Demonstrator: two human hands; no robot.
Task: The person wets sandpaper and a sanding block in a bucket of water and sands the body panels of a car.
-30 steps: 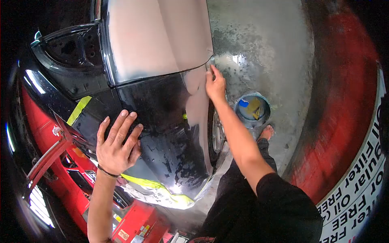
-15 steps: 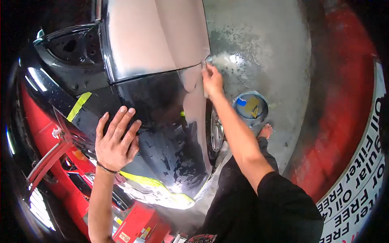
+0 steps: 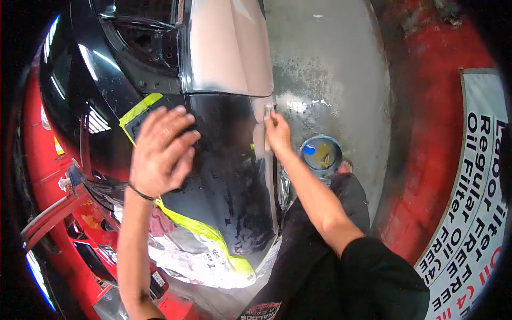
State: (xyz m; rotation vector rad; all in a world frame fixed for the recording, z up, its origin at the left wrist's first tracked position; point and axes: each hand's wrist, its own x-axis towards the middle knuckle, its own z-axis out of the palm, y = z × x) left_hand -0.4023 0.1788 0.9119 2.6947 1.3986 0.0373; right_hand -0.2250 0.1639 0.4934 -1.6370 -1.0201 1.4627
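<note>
My right hand (image 3: 278, 133) is closed on a narrow pale strip that looks like a sanding block (image 3: 268, 127). It presses the block against the side edge of the car's black body panel (image 3: 218, 154), where a dull greyish-pink patch (image 3: 260, 140) runs along. My left hand (image 3: 162, 152) hovers over the panel's left part, slightly blurred, fingers loosely bent and apart, holding nothing. Just behind its fingertips, yellow-green tape (image 3: 140, 109) borders a dark area. Farther up, a pinkish-beige door (image 3: 226, 48) adjoins the black panel across a seam.
A bucket (image 3: 321, 152) holding liquid, a blue piece and yellowish pieces stands on the wet concrete floor (image 3: 330, 64) by my foot. Taped masking sheet (image 3: 197, 256) covers the car's near end. Red wall (image 3: 432, 133) and a lettered banner (image 3: 469, 186) are at right.
My left hand has come up off the black panel. My right hand has slid the block along the edge, slightly toward me. The whole view has shifted, bringing more of the banner in.
</note>
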